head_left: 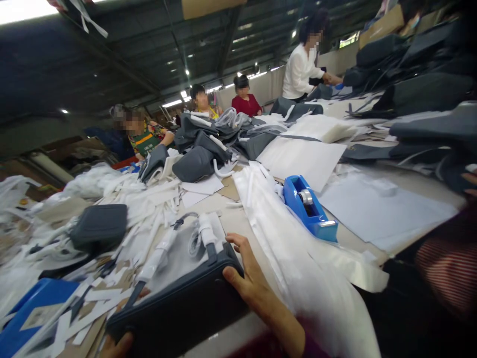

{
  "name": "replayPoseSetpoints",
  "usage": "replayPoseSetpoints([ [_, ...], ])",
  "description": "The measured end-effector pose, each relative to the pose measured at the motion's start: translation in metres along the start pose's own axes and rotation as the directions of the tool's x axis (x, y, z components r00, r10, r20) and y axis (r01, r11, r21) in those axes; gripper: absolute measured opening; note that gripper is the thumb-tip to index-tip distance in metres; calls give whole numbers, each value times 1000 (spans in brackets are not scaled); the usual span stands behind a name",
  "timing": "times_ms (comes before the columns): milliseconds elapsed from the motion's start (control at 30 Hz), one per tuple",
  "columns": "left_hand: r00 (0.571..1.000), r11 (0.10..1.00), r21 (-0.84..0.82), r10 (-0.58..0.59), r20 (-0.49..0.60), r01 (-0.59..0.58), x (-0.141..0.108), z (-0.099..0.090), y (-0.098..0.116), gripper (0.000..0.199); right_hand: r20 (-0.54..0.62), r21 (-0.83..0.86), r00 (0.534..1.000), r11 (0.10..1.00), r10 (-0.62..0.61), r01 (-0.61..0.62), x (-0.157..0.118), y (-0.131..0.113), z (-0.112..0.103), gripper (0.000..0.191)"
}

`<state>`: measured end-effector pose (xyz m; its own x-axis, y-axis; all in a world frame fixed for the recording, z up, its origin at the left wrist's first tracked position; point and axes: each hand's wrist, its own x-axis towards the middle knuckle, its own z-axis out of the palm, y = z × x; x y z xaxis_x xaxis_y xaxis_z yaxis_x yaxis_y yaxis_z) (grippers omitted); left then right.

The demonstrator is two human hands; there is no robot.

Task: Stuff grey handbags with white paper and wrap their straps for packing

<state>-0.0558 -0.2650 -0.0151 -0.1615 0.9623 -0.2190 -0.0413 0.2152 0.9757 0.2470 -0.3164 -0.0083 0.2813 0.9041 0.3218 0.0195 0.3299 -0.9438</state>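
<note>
At table (233, 216) | hands (249, 271) clasping dark bag (179, 306) at both ends | right forearm (279, 313) slanted

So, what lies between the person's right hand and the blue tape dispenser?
In the head view, white plastic sheeting lies between the right hand and the blue tape dispenser.

I can't read any text from here: the lettering (149, 147) on a green apron (143, 142) is too small, the label (41, 316) on the blue object (52, 292) too blurred.
</note>
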Motion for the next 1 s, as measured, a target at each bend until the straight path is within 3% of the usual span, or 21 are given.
replayPoseSetpoints([
  [100,999,1000,16,-4,-39,5,0,-2,1,91,115,-29,993,1000,-8,11,12,-10,2,58],
  [267,969,978,10,203,137,-207,-3,2,11,67,101,-173,994,985,44,-26,16,-15,6,47],
  [433,939,976,-56,216,269,-208,-1,5,15,56,116,-285,993,958,22,12,15,-12,9,40],
  [767,978,992,-68,119,173,-109,12,10,-1,40,35,-406,999,914,39,-21,15,10,21,28],
  [1000,964,967,73,234,129,-245,19,15,-1,34,-36,-466,997,881,72,-80,21,20,25,37],
])
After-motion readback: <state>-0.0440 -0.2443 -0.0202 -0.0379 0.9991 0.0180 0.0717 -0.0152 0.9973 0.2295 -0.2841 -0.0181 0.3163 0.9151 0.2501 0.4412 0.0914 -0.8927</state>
